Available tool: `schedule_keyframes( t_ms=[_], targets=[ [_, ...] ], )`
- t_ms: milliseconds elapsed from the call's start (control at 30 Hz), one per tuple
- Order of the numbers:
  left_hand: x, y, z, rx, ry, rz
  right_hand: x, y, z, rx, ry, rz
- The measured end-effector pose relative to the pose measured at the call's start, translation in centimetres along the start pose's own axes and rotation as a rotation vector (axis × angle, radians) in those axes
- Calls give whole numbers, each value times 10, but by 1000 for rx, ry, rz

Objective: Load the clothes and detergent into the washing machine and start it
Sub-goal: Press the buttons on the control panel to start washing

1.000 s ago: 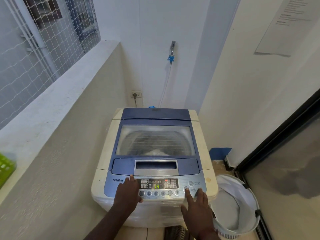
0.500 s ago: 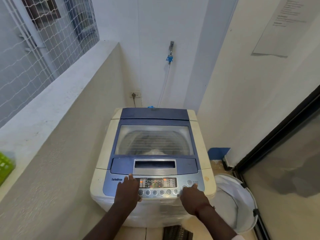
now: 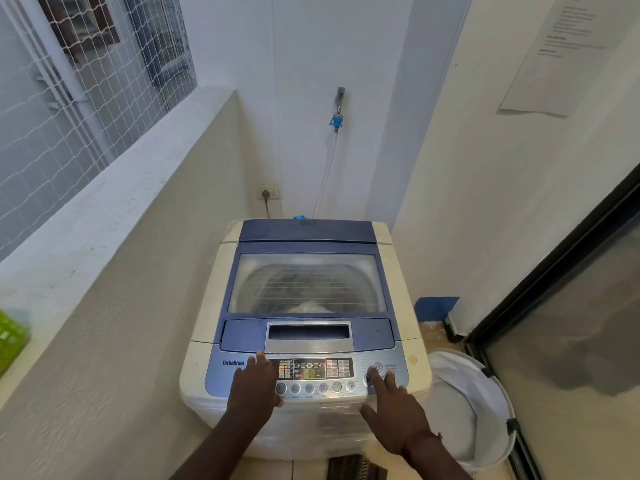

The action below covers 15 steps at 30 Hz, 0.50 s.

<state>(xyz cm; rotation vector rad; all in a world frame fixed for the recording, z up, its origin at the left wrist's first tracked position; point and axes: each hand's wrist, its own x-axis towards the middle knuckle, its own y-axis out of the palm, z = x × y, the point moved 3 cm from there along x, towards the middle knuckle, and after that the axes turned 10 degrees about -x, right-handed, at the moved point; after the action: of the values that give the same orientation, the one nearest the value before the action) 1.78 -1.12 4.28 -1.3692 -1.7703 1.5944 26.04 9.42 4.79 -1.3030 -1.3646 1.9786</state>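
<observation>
The washing machine [image 3: 304,317] was seen at the frame's center with its lid [image 3: 306,282] shut and pale clothes [image 3: 308,307] faintly visible beneath. The left hand [image 3: 254,389] was laid flat, fingers spread, on the control panel [image 3: 315,374] at 7 o'clock. The right hand [image 3: 394,415] was held open at 5 o'clock, its forefinger touching a round button [image 3: 368,379].

"TurboDrum" printed on the washing machine's [image 3: 304,341] blue control panel [image 3: 221,379]; "POWER" beside the round button [image 3: 378,367]; green "17" glowing on the display [image 3: 310,373]. Wall notice [image 3: 568,53] unreadable.
</observation>
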Motion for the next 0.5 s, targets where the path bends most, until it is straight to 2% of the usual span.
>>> schedule_keyframes(
  t_ms=[500],
  targets=[
    [-2,-1,1,-13,-6,36,-5,4,5,-15,13,-5]
  ],
)
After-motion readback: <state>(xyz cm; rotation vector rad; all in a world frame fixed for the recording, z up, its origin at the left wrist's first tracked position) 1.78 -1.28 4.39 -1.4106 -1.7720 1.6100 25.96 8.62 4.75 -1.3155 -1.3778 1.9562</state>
